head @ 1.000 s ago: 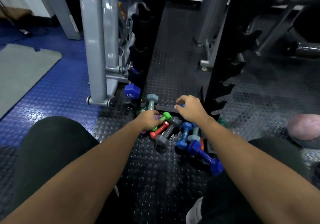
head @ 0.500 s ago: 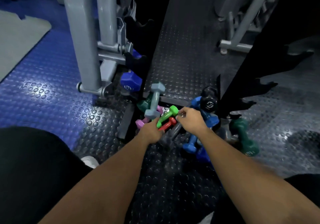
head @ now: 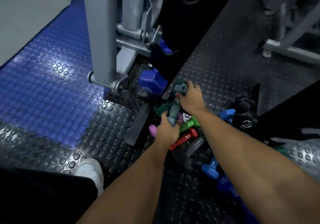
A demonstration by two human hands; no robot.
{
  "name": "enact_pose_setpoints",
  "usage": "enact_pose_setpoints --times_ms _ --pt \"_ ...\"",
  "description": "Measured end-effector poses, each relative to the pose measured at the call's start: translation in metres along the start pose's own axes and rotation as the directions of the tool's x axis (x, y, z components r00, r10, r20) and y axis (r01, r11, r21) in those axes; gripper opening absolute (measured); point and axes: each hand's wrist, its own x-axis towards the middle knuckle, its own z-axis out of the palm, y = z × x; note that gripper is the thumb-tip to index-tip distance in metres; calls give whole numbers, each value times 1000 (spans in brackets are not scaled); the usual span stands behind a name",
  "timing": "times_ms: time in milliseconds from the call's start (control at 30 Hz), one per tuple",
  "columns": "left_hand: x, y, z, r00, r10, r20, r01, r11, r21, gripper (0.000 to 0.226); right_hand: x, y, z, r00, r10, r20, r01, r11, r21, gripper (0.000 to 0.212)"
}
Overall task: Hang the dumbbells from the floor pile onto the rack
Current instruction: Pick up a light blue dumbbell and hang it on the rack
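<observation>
Step in hand: pick-up from the floor pile. Both hands are on one grey dumbbell point(head: 175, 106), which stands steeply tilted at the far left edge of the pile. The left hand point(head: 167, 130) grips its near, lower head, fingers curled round it. The right hand point(head: 190, 97) holds the far, upper head, fingers wrapped over the top. Both forearms reach forward and down, the right crossing above the pile.

Beneath and to the right lie a dark green dumbbell point(head: 160, 107), a bright green dumbbell point(head: 189, 123), a red dumbbell point(head: 185, 138), a purple one point(head: 152, 129) and blue dumbbells point(head: 210, 169).

Judgement: the next move calls for lifting the grey dumbbell free of its neighbours and carrying it to a notch on the black rack point(head: 284, 103) at right. A large blue dumbbell point(head: 152, 83) sits at far left.
</observation>
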Motion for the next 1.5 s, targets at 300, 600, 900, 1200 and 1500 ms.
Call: enact_pose_setpoints --times_ms 300,600,900,1200,1500 --pt "8 5 9 995 -42 -92 35 997 -74 42 26 7 10 995 92 31 -92 996 -4 55" --pt "-36 40 -21 968 229 -103 -213 965 151 28 -67 51 -56 956 290 -44 -259 905 336 56" --pt "-137 107 -56 885 461 70 -460 842 280 32 -174 37 -134 906 414 -90 -251 696 672 53" --pt "-232 136 -104 804 592 -54 -559 783 272 81 -259 -7 -190 933 349 -86 -108 500 860 43" --pt "-281 152 -179 767 622 -154 -594 781 194 45 -316 -59 -222 982 180 -54 2 279 960 12"
